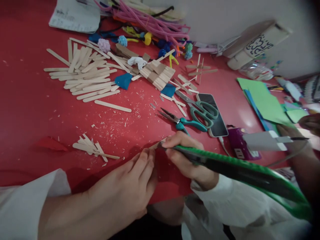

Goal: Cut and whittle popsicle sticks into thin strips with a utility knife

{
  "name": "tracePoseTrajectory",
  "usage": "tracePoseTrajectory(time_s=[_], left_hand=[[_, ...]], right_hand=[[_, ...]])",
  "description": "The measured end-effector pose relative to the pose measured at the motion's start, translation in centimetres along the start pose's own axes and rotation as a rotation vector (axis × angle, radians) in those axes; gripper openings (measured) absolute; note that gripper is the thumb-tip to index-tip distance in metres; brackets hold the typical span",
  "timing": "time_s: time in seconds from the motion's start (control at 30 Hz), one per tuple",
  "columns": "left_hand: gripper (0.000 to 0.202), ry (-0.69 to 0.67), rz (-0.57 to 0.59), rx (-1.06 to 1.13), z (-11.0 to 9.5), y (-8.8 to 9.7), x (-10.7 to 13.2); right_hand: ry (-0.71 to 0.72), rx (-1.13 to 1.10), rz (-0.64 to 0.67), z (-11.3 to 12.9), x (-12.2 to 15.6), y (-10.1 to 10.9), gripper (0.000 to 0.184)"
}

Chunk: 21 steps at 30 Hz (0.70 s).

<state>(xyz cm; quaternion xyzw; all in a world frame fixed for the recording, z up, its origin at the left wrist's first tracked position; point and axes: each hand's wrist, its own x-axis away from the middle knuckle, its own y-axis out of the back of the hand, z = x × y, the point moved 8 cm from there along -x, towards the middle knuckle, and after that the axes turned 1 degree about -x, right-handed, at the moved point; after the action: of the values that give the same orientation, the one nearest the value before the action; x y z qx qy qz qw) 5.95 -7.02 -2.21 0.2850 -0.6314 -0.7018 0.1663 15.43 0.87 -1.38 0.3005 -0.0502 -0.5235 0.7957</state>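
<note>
My left hand (127, 186) has its fingers pressed together over a wooden craft stick (155, 145) near the front edge of the red table. Only a short length of that stick shows between the hands. My right hand (187, 158) grips a long green-and-black tool (240, 173), whose dark tip meets the end of the stick. The tool runs back to the lower right, close to the camera; its exact kind I cannot make out. Teal-handled pliers (182, 121) lie just beyond my right hand, and green-handled scissors (203, 113) rest partly on a phone (215, 116).
A pile of craft sticks (85, 73) spreads at the left; short cut pieces (92, 146) lie nearer. Chips litter the red table (25, 116). Pink pipe cleaners (152, 20) are at the back. Green sheets (262, 100) and another person's arm (300, 166) are at the right.
</note>
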Motion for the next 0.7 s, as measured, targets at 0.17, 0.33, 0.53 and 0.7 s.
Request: tracePoseTrajectory(time_s=[0.17,0.33,0.53,0.7], left_hand=[[0.068,-0.01,-0.023,0.031,0.0,-0.1,0.1],[0.065,0.04,-0.042,0.09,0.6,0.2,0.0],[0.074,-0.007,-0.015,0.158,0.1,0.3,0.0],[0.066,-0.047,-0.044,0.219,0.6,1.2,-0.4]], right_hand=[[-0.137,-0.137,-0.201,-1.3,0.5,1.8,0.003],[-0.219,-0.001,-0.212,-1.9,0.1,1.9,0.005],[-0.216,-0.041,-0.172,-1.8,-0.2,1.6,0.007],[-0.147,-0.127,-0.088,-1.1,-0.7,1.1,0.006]])
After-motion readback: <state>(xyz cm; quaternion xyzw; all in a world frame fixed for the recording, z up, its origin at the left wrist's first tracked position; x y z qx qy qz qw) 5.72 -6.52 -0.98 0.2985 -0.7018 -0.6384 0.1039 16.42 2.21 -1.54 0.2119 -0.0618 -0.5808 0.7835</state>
